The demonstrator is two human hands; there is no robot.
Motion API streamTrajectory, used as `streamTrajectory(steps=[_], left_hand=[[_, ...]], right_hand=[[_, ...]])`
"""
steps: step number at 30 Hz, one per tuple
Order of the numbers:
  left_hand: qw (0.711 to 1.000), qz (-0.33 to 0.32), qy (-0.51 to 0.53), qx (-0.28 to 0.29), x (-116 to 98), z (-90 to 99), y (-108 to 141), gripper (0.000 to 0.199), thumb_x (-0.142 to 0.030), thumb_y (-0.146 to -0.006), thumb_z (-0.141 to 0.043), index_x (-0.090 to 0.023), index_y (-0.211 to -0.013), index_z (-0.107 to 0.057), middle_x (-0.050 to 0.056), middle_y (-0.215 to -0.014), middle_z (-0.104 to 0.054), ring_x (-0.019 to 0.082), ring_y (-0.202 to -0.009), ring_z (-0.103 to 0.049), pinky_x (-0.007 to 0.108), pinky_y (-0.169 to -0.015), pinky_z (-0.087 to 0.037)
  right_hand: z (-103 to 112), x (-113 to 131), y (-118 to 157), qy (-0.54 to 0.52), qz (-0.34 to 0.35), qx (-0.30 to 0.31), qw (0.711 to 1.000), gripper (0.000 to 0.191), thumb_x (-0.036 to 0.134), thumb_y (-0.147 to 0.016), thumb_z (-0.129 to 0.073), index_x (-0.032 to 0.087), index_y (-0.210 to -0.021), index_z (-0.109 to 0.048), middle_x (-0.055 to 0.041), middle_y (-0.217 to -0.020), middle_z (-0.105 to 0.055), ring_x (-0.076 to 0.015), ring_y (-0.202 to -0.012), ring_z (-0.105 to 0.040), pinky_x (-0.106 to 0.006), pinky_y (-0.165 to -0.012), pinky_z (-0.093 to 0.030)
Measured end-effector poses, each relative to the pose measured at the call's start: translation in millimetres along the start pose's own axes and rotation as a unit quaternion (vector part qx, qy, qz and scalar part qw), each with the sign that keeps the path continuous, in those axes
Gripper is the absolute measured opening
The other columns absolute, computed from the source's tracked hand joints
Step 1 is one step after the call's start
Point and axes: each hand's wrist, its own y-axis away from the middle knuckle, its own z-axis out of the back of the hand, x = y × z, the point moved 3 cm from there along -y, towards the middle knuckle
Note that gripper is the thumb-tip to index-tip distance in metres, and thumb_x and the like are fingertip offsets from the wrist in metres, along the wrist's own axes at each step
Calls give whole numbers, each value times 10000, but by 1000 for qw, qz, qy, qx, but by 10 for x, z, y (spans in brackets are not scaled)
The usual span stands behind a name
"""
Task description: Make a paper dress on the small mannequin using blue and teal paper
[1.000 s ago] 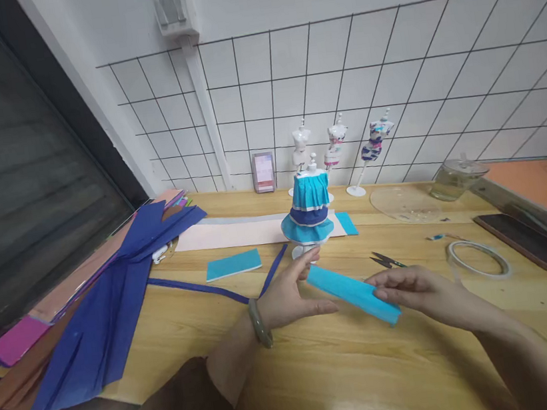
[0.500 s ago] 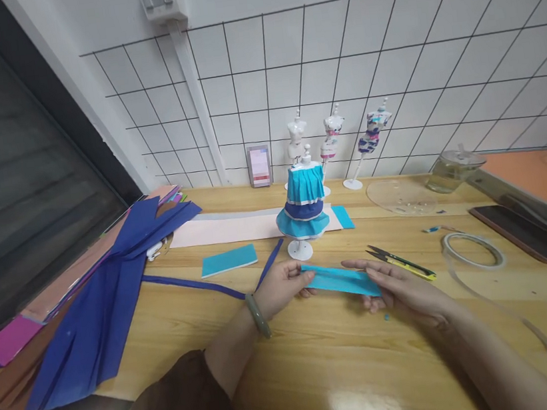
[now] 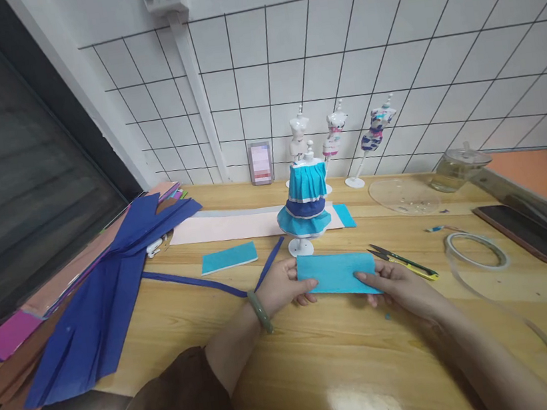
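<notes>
Between my two hands I hold a bright blue strip of crepe paper (image 3: pixel 338 274), its broad face toward me above the table. My left hand (image 3: pixel 284 289) pinches its left end, thumb in front and fingers behind. At the other end my right hand (image 3: pixel 397 283) grips it with the thumb on the front. Just beyond the strip stands a small dress form (image 3: pixel 301 248) wearing a tiered blue dress (image 3: pixel 306 190) with white edging. A folded blue paper piece (image 3: pixel 229 258) and a narrow dark blue strip (image 3: pixel 198 282) lie left of my hands.
Yellow thread snips (image 3: pixel 407 263) and a tape roll (image 3: pixel 476 251) lie to the right, near a dark phone (image 3: pixel 534 234). Dark blue paper (image 3: pixel 100 308) covers the left side. Behind stand several mini dress forms (image 3: pixel 334 133), a propped phone (image 3: pixel 261 163) and a glass teapot (image 3: pixel 460 167).
The blue strip has been tilted up and spread, so more of its face shows. My right thumb has moved onto its front. The view has shifted slightly.
</notes>
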Motion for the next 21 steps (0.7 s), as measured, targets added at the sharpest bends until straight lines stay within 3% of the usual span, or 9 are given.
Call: streamTrajectory(steps=[4,7,10,13,15,18,21], left_hand=[[1000,3,-2,-1,38,-22,-8,526,-368,-586,-781,-120,-958,-504,34,-642,-644,139,-526,-636,190,-441,-478],[1000,-4,9,-3,39,-19,-17,537,-374,-590,-776,-123,-973,-496,20,-608,-633,137,-494,-624,188,-420,-464],[999,1,33,-7,7,-9,-6,552,-384,-593,-772,-132,-1001,-496,24,-654,-643,126,-483,-617,185,-412,-456],[998,15,61,-17,-44,-2,22,540,-379,-592,-773,-140,-993,-503,13,-665,-632,105,-467,-598,175,-409,-441],[996,27,75,-29,-71,6,40,509,-372,-601,-764,-139,-977,-513,1,-647,-617,90,-450,-580,166,-407,-426],[994,45,94,-42,-92,23,57,442,-352,-640,-731,-136,-966,-526,-5,-659,-604,67,-433,-558,151,-393,-396],[992,64,103,-42,-96,43,66,431,-332,-684,-694,-137,-1024,-514,-7,-660,-603,65,-429,-554,147,-385,-374]], right_hand=[[-22,36,-1,-36,20,-8,999,230,380,-745,-702,181,-834,-626,14,-688,-571,-70,-510,-509,-189,-468,-449],[-1,38,-10,-43,21,-32,998,350,376,-728,-718,207,-1016,-612,5,-732,-587,-76,-506,-509,-194,-452,-454],[32,68,18,-33,36,-61,997,661,413,-747,-691,259,-1327,-415,29,-658,-573,-104,-503,-538,-219,-465,-469],[11,135,79,21,88,-33,995,887,410,-752,-683,286,-1456,-159,30,-671,-600,-139,-590,-586,-264,-563,-502],[-19,163,109,74,116,-11,990,913,380,-694,-739,294,-1444,-224,-40,-932,-655,-164,-729,-609,-303,-659,-515],[-40,163,115,145,119,-25,982,710,375,-631,-780,276,-1283,-517,-84,-1265,-546,-233,-965,-583,-342,-791,-495],[-44,157,105,199,109,-40,973,347,454,-705,-701,233,-972,-700,-72,-1058,-651,-244,-946,-585,-344,-828,-461]])
